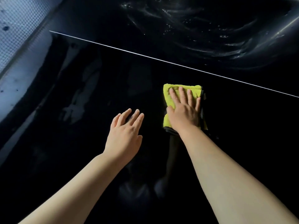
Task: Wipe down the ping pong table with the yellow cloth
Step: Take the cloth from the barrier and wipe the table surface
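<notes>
The dark ping pong table (80,159) fills almost the whole view, and a thin white line (161,59) crosses it on a slant. A folded yellow cloth (169,101) lies flat on the table just below that line. My right hand (184,110) presses palm-down on the cloth with the fingers spread, covering most of it. To the left of the cloth, my left hand (125,131) rests flat on the bare table surface with the fingers apart and holds nothing.
Beyond the white line, the upper right of the table carries pale swirling smears and droplets (210,29). The net (17,26) and the table's left edge run along the upper left. Faint reflections show on the glossy surface.
</notes>
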Tool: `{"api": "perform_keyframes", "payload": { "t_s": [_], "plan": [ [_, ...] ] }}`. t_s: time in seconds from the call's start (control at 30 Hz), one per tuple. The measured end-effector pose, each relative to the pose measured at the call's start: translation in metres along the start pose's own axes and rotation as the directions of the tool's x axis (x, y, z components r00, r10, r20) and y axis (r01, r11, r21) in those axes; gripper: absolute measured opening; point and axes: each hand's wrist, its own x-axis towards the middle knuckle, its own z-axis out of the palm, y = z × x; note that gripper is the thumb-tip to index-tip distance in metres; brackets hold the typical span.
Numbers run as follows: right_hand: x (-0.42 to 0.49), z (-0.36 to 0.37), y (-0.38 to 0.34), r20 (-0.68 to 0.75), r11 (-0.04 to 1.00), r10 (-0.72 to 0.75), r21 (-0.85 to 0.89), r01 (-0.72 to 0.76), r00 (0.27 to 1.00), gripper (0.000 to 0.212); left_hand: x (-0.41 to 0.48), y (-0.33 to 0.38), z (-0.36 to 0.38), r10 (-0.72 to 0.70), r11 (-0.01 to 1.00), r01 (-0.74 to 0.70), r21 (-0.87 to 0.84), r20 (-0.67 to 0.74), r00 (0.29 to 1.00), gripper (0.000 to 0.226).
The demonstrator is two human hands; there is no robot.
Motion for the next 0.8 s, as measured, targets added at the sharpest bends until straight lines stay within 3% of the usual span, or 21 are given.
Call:
{"api": "perform_keyframes", "payload": {
  "t_s": [0.17, 0.43, 0.57, 0.8],
  "plan": [
    [0.013, -0.011, 0.061, 0.010, 0.974, 0.224, 0.014, -0.224, 0.975, 0.063, 0.006, 0.007, 0.010, 0.030, 0.999, -0.029, -0.029, 0.014, 0.999, 0.071],
    [0.017, -0.011, 0.020, 0.067, 0.946, 0.309, 0.079, -0.313, 0.949, 0.063, -0.007, -0.048, 0.005, -0.001, 1.000, 0.001, -0.029, 0.022, 1.000, 0.071],
    [0.012, -0.002, -0.041, 0.053, 0.971, 0.234, 0.024, -0.236, 0.971, 0.065, -0.019, -0.092, -0.008, -0.044, 0.998, 0.044, -0.034, 0.004, 0.999, 0.073],
    [-0.009, 0.018, -0.189, 0.079, 0.994, -0.094, -0.053, 0.099, 0.992, 0.069, -0.044, -0.188, -0.045, -0.177, 0.984, 0.177, 0.006, -0.013, 0.984, 0.075]
  ]
}}
